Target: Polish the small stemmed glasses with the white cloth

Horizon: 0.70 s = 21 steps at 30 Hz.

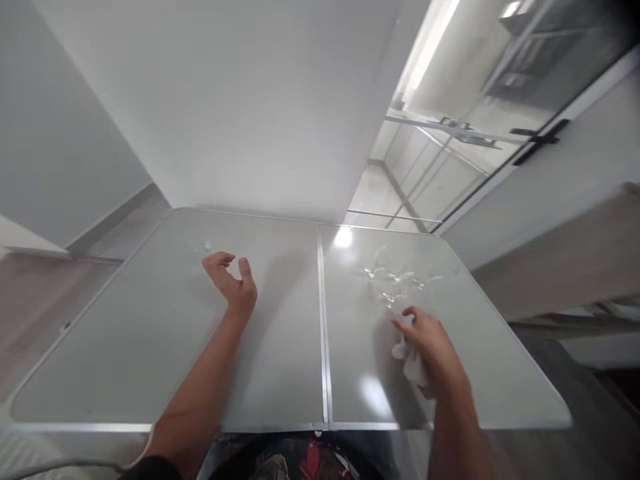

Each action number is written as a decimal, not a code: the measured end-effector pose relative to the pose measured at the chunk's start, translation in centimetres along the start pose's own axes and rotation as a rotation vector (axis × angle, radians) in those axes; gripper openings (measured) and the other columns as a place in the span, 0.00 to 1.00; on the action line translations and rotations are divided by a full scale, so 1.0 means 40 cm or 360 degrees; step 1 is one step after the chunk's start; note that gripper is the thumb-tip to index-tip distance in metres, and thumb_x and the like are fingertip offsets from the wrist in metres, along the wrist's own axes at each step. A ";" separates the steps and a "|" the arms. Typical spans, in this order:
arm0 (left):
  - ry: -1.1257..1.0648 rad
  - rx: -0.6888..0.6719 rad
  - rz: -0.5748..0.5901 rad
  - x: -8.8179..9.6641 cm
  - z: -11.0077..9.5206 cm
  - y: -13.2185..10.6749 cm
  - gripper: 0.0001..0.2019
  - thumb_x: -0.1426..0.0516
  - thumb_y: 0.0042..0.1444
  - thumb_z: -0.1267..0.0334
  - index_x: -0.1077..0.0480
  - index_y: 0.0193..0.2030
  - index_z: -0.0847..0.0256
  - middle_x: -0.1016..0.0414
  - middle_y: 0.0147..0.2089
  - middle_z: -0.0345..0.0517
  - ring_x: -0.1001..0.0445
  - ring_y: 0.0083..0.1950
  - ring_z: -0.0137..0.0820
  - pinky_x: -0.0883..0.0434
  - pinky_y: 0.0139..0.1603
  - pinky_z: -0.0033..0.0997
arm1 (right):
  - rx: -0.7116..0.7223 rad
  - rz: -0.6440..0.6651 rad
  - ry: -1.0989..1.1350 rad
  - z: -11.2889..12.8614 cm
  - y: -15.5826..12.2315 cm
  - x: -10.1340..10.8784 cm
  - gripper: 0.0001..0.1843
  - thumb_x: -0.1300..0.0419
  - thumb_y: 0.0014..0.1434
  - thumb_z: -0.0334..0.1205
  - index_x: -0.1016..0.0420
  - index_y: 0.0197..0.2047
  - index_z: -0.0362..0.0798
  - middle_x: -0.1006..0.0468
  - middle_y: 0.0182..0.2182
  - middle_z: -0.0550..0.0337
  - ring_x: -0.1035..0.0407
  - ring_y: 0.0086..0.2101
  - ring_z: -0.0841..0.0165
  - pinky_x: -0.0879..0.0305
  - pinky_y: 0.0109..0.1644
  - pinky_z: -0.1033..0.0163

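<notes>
My left hand [233, 283] is above the left half of a pale folding table [125, 333], its fingers curved and thumb apart, with nothing in it. On the right half, my right hand [425, 337] has its lower fingers closed on a crumpled white cloth [414, 367]; thumb and index finger point forward, and part of the cloth is hidden by the palm. Just beyond that hand, shiny clear wet-looking patches [395, 280] lie on the tabletop. A fainter shiny spot [201, 247] is visible beyond my left hand.
A metal-edged seam [323, 320] divides the table. A white wall or panel [250, 107] stands at its far edge. To the right is a framed door with a black handle [537, 139]. Patterned dark fabric [310, 460] shows below the near edge, and a pale cable [147, 440] beside my left forearm.
</notes>
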<state>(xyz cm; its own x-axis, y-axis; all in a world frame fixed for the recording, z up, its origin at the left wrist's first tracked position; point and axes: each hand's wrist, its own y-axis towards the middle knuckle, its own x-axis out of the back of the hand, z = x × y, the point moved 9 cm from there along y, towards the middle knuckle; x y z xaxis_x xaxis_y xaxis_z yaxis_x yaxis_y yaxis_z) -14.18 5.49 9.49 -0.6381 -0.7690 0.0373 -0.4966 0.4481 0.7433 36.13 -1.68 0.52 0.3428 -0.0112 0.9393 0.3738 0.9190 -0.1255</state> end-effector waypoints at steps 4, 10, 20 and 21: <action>0.0377 0.0058 -0.0257 0.075 0.005 0.051 0.17 0.39 0.59 0.56 0.39 0.49 0.59 0.37 0.47 0.52 0.37 0.53 0.42 0.35 0.52 0.44 | 0.0657 0.0305 -0.0041 0.090 -0.093 -0.033 0.29 0.41 0.53 0.45 0.28 0.60 0.54 0.29 0.46 0.50 0.27 0.35 0.62 0.28 0.47 0.54; 0.0642 0.0310 -0.0149 0.095 0.154 0.085 0.44 0.29 0.45 0.53 0.45 0.63 0.61 0.40 0.63 0.62 0.39 0.66 0.47 0.40 0.67 0.49 | 0.1223 0.0023 -0.0090 0.242 -0.185 0.015 0.36 0.52 0.47 0.21 0.27 0.57 0.55 0.30 0.47 0.48 0.31 0.45 0.58 0.28 0.49 0.52; 0.0341 0.0707 0.0213 0.041 0.354 0.054 0.29 0.39 0.60 0.58 0.44 0.64 0.58 0.21 0.48 0.53 0.22 0.50 0.36 0.30 0.56 0.38 | 0.1012 -0.0002 0.0495 0.372 -0.162 0.012 0.06 0.50 0.58 0.31 0.36 0.38 0.51 0.28 0.35 0.59 0.34 0.31 0.67 0.35 0.36 0.63; 0.0317 0.0656 0.0220 0.034 0.339 0.056 0.26 0.39 0.61 0.58 0.42 0.63 0.58 0.21 0.44 0.50 0.21 0.45 0.33 0.30 0.53 0.35 | 0.0930 -0.0004 0.0568 0.373 -0.141 0.000 0.03 0.48 0.58 0.34 0.38 0.36 0.51 0.31 0.29 0.63 0.38 0.27 0.69 0.39 0.32 0.65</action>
<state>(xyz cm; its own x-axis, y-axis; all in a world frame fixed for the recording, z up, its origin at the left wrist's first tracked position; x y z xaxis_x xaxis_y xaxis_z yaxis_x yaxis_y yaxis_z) -24.14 11.64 2.17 -0.6094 -0.7438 0.2746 -0.6326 0.6649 0.3971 21.18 -0.98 5.99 0.6431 -0.0510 0.7641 -0.1168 0.9796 0.1637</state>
